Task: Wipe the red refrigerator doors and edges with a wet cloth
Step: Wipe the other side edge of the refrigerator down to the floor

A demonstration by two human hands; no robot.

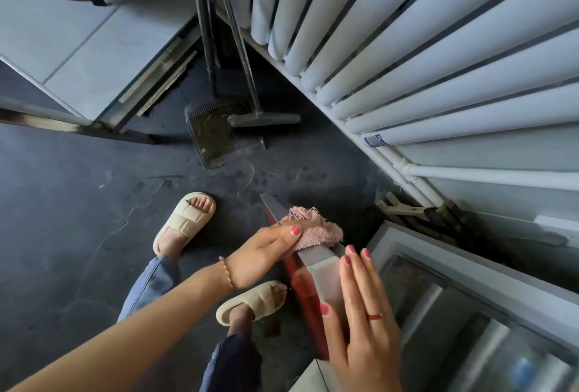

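- Red refrigerator door (302, 291): swung open, seen edge-on from above in the lower middle of the view; red outer face to the left, pale grey top edge running from near the cloth toward the lower right.
- Pink cloth (316, 228): frayed, bunched, lying over the far end of the door's top edge.
- Left hand (266, 253): laid on the cloth at the door's far end, fingers together and pressing the cloth down over the edge, thumb side toward the red face; beaded bracelet at the wrist.
- Right hand (363, 313): flat on the nearer part of the door's top edge, 4 fingers straight and close together, thumb down on the red side, so the edge sits between thumb and fingers; red ring on 1 finger.
- Refrigerator interior (470, 313): open compartment with pale frame, to the right of the door.
- Dustpan (219, 140) and broom (263, 118): standing together on the dark floor beyond the door.
- White radiator (423, 46): upper right.
- 2 cream slippers (185, 222): on the person's feet, left of the door.
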